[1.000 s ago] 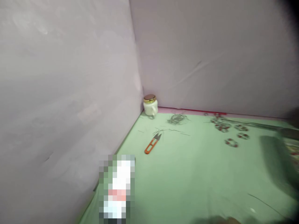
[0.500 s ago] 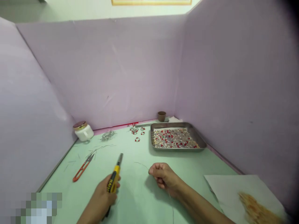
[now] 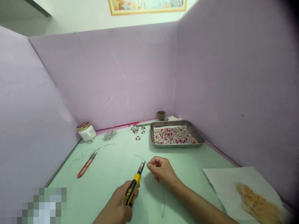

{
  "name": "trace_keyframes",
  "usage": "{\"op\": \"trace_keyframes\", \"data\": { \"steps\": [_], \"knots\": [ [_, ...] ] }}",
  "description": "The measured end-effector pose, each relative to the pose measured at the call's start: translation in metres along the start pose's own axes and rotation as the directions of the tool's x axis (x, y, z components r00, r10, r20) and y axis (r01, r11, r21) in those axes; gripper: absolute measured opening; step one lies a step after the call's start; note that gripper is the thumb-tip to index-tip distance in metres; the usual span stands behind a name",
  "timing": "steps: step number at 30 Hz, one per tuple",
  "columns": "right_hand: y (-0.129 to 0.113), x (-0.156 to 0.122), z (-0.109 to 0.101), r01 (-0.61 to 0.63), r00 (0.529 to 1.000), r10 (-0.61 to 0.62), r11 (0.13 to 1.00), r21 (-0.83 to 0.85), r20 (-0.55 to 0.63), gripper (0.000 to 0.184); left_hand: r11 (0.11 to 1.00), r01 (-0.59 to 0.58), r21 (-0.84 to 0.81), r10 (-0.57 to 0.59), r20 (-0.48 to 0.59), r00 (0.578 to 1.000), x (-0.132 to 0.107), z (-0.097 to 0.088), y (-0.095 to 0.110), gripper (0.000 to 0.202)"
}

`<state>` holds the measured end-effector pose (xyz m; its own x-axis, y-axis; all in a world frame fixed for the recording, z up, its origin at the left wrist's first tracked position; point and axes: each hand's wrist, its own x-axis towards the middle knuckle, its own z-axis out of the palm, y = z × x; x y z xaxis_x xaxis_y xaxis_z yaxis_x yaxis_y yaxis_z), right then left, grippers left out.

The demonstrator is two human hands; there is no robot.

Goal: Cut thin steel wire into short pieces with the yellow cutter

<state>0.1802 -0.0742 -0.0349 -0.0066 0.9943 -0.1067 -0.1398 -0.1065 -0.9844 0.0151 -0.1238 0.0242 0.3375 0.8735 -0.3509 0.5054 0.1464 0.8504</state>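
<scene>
Seen from my station, my left hand (image 3: 121, 199) has its fingers wrapped round a yellow-and-black tool (image 3: 131, 193), metal tip slanting up to a thin strand (image 3: 138, 156); I cannot tell whether they touch. Just beside, my right hand (image 3: 164, 171) pinches that strand, thumb against forefinger. Beyond sits a metal tray (image 3: 176, 145) of red and pale beads (image 3: 171, 135); red-handled snips (image 3: 84, 169) lie left.

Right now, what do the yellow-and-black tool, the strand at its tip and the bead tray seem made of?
Tool: probably plastic body, solid yellow and black; its shiny grey tip looks metal. Strand: curved thread or fine wire, too thin to tell. Tray: likely bare steel, given its soft grey sheen.
</scene>
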Motion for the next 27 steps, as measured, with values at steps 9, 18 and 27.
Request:
{"op": "trace_keyframes", "data": {
  "steps": [9, 18, 27],
  "knots": [
    [0.008, -0.002, -0.002, -0.008, 0.996, 0.019, 0.992, -0.124, 0.088, 0.026, 0.985, -0.121, 0.122, 0.133, -0.099, 0.986, 0.003, 0.002, -0.029, 0.038],
    [0.008, -0.005, -0.002, -0.155, 0.974, 0.159, 0.987, -0.032, 0.162, 0.033, 0.996, -0.093, 0.005, 0.093, -0.051, 0.994, 0.007, -0.011, -0.031, 0.037],
    [0.0, 0.002, -0.011, -0.18, 0.972, 0.168, 0.982, 0.062, 0.164, 0.026, 0.989, 0.091, -0.114, -0.126, -0.349, 0.929, 0.019, -0.048, -0.03, 0.037]
  ]
}}
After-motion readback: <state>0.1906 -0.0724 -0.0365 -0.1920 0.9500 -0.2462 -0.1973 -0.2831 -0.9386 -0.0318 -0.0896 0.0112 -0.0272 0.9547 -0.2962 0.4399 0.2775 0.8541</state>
